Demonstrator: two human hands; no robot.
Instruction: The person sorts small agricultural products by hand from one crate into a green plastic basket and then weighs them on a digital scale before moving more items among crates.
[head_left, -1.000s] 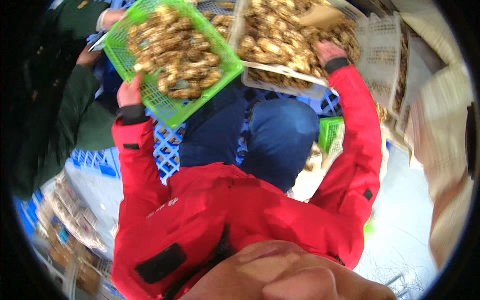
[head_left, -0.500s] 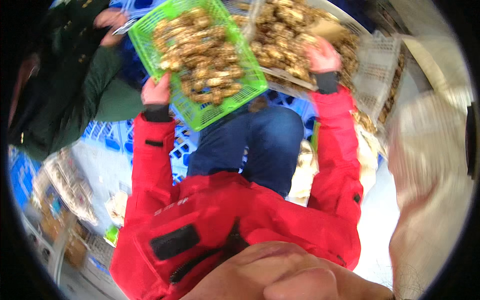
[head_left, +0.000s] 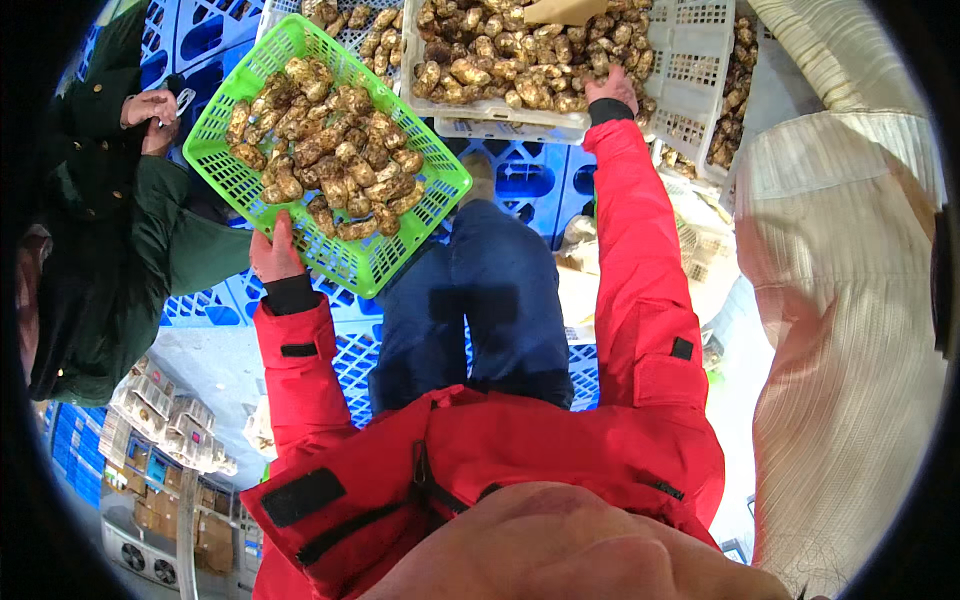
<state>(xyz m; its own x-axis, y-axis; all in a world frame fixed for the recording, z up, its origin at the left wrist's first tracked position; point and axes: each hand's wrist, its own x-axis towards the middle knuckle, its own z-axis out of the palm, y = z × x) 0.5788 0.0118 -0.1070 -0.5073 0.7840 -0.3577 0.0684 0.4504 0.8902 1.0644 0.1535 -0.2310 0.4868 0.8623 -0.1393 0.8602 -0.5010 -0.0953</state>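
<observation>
A bright green plastic basket point(head_left: 400, 260) holds a pile of stubby brown-and-cream mushrooms point(head_left: 330, 140). It sits at a slant to the left of my knees. My left hand point(head_left: 277, 250) is closed on its near left rim. My right arm reaches forward to a white crate point(head_left: 500, 120) of similar mushrooms. There my right hand point(head_left: 612, 88) is at the near right corner, its thumb and forefinger apart and touching the mushrooms. Its other fingers are partly hidden. A flat piece of brown cardboard point(head_left: 566, 11) lies on the crate's contents.
Blue slatted plastic pallets point(head_left: 525, 180) lie under the crates and around my legs. On the left stands a person in a dark coat, with their hands point(head_left: 150, 115) close to the basket. A pale ribbed cloth point(head_left: 850, 300) fills the right side. Another white crate point(head_left: 690, 90) leans beyond my right hand.
The green basket has moved left, away from the crate's front, with my left hand still on its rim. My right hand stays at the crate's near right corner. The view has steadied.
</observation>
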